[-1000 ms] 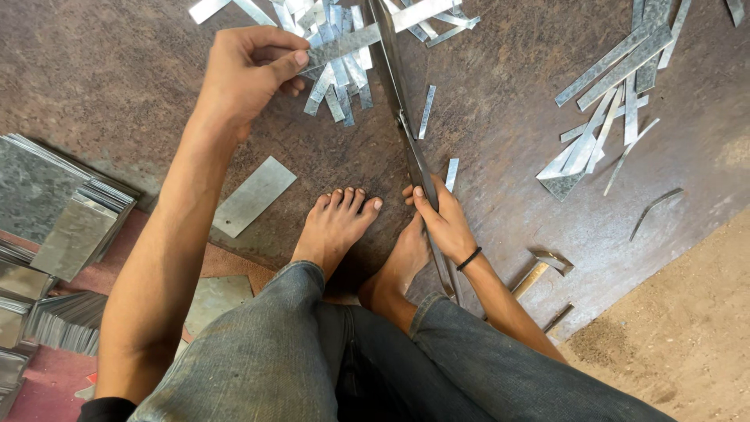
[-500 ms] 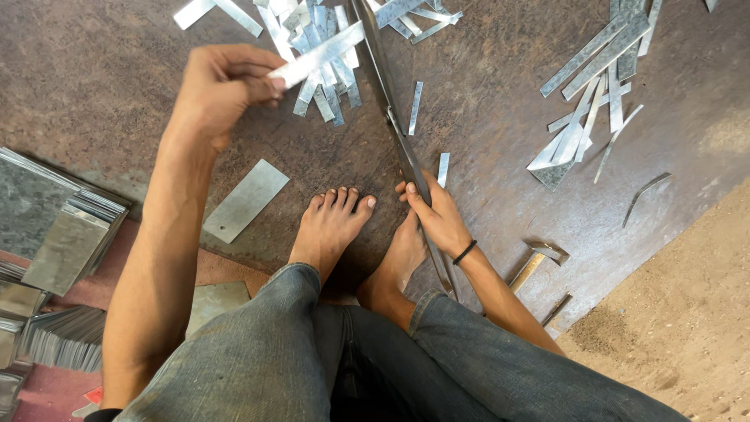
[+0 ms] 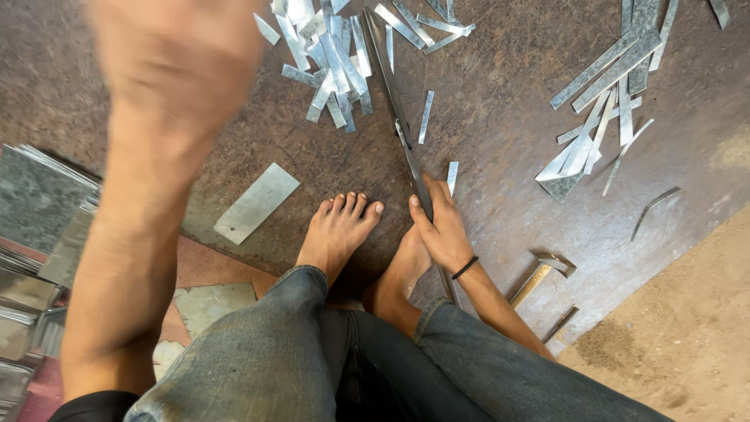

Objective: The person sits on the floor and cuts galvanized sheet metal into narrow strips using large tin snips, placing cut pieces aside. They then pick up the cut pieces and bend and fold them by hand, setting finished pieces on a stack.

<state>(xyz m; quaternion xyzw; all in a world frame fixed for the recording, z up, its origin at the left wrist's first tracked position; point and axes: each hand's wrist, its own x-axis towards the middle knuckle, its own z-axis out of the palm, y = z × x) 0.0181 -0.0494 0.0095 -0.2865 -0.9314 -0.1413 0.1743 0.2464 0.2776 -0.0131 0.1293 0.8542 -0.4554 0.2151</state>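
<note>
- Fingers [image 3: 437,205] of the right hand [image 3: 444,227] are laid flat and close together over the lower handle of the long metal shears [image 3: 400,129], the thumb pressed along the near side of the blade shaft; the hand is closed down onto the tool rather than curled fully round it.
- A dark band is worn at the right wrist.
- Nothing can be told of the left hand [image 3: 176,55] and its fingers (it is raised near the lens and blurred), so whether it is open or holding anything is not shown.
- The shears are seen lying on the dark metal sheet [image 3: 500,195], running from the right hand up toward the top edge, with the blades pointing away from the person.
- A heap of cut metal strips [image 3: 332,59] is spread just left of the blades, some touching them; one small strip [image 3: 425,117] lies just right of the blades.
- A second heap of longer strips [image 3: 605,101] is seen well apart, at the upper right.
- Two bare feet are planted on the sheet, the right foot [image 3: 398,270] touching the right hand.
- A flat rectangular plate [image 3: 256,203] lies left of the left foot [image 3: 337,230].
- A hammer [image 3: 539,277] rests near the right forearm.
- Stacked metal plates [image 3: 31,234] are piled at the left edge.
</note>
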